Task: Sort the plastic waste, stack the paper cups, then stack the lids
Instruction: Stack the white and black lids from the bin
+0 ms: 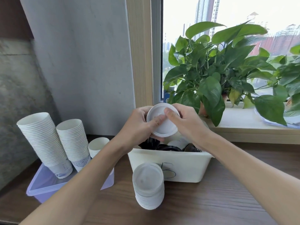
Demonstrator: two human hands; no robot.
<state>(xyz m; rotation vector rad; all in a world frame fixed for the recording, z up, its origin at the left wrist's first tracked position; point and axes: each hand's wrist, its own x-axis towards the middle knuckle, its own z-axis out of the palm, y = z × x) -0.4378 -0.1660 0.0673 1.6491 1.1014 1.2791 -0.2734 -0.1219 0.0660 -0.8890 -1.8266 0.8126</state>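
Held lid: we are holding a white lid (162, 122) above the far left part of the white bin (186, 166). It is round, so it has no long axis, and its flat top is tilting up and toward us.
Left hand: our left hand (138, 129) is gripping the lid's left rim, with the thumb lying across the top and the fingers curled behind. We cannot tell whether a cup is sitting under the lid.
Right hand: our right hand (188, 124) is pinching the right rim, with the thumb pressing on the upper face and the fingers curled round the far edge.
Lid stack: a stack of lids (148, 187) is standing upright on the worktop (211, 200), touching or just in front of the bin's near wall.
Bin: black lids (168, 147) and white pieces are lying inside it.
Cups: two tall paper cup stacks (42, 140) and a short cup stack (97, 145) are leaning, mouths up, in a lavender tray (42, 189) at the worktop's left edge.
Room: we are facing a grey wall (81, 62), and a leafy potted plant (219, 67) is standing on the window sill (240, 117) beyond the worktop's far edge.
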